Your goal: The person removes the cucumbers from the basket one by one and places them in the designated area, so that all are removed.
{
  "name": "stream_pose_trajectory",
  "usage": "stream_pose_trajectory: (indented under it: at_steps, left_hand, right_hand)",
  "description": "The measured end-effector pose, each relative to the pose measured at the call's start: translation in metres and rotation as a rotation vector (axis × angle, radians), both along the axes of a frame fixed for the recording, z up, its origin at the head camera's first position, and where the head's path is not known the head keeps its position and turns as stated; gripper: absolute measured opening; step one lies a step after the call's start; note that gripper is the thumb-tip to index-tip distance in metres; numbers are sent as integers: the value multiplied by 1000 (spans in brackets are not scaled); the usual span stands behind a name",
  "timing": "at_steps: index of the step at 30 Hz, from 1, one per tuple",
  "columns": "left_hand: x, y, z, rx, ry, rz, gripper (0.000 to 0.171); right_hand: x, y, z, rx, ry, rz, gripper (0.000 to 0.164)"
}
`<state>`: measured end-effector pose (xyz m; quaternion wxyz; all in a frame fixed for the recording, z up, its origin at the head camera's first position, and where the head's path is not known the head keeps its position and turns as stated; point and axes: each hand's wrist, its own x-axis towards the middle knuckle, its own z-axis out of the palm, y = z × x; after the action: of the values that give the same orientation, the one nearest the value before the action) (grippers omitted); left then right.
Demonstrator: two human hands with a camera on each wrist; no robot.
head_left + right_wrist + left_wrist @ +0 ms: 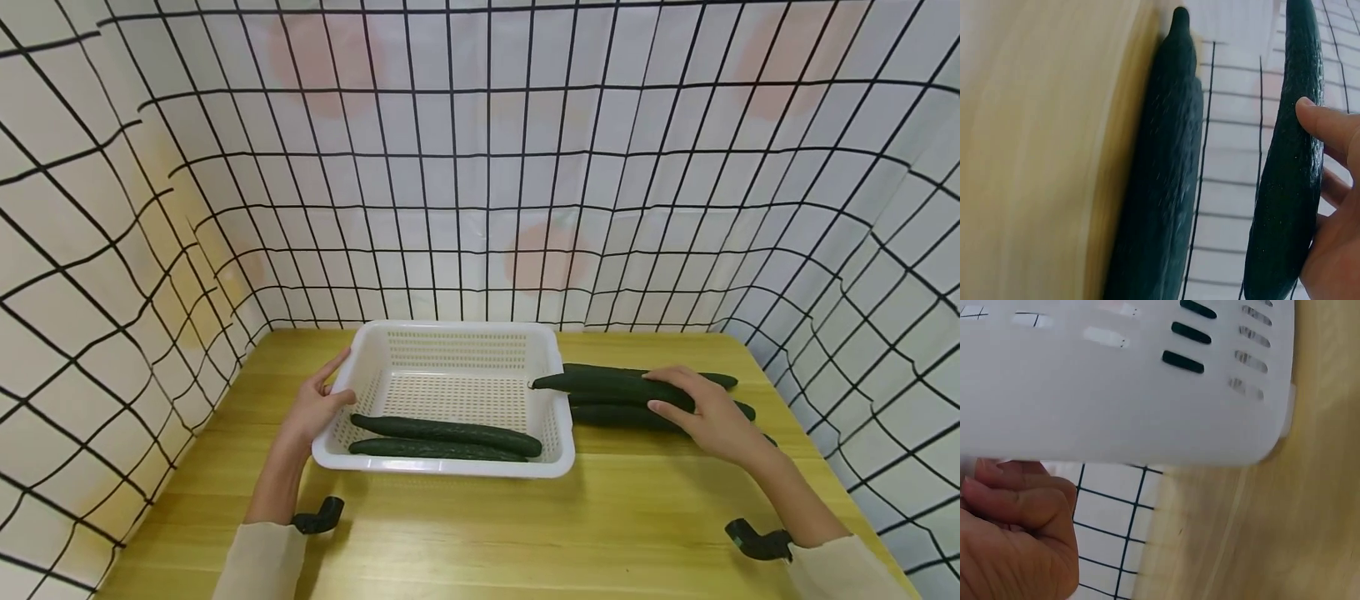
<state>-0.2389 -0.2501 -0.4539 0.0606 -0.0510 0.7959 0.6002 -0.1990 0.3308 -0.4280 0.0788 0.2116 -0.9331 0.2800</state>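
A white plastic basket with slotted walls stands mid-table, two cucumbers lying along its near side. My left hand grips the basket's left rim, thumb over the edge; in the left wrist view the fingers of that hand are curled beside the basket wall. To the right of the basket, my right hand holds a cucumber between thumb and fingers. The right wrist view shows this cucumber raised apart from other cucumbers on the table.
Several cucumbers lie side by side on the wooden table, right of the basket. White walls with a black grid enclose the back and both sides. A black wrist camera mount sits by the right sleeve, another by the left.
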Motion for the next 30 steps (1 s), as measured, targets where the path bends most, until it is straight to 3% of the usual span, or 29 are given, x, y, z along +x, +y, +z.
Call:
stream_pose_trajectory:
  at_steps: [6, 11, 15, 23, 30]
  left_hand:
    - [1, -3, 1, -5, 31, -41, 82]
    - [2, -7, 3, 37, 40, -111, 80]
    - [4, -11, 4, 19, 44, -154, 77]
    - [2, -15, 1, -134, 129, -138, 69]
    - [8, -17, 1, -98, 106, -137, 65]
  right_hand:
    - [11, 23, -4, 3, -31, -51, 46]
    - [21, 39, -10, -6, -41, -75, 46]
    - [28, 51, -15, -2, -56, -89, 46]
    - [36, 65, -27, 29, -61, -90, 46]
    - [36, 63, -45, 67, -29, -59, 41]
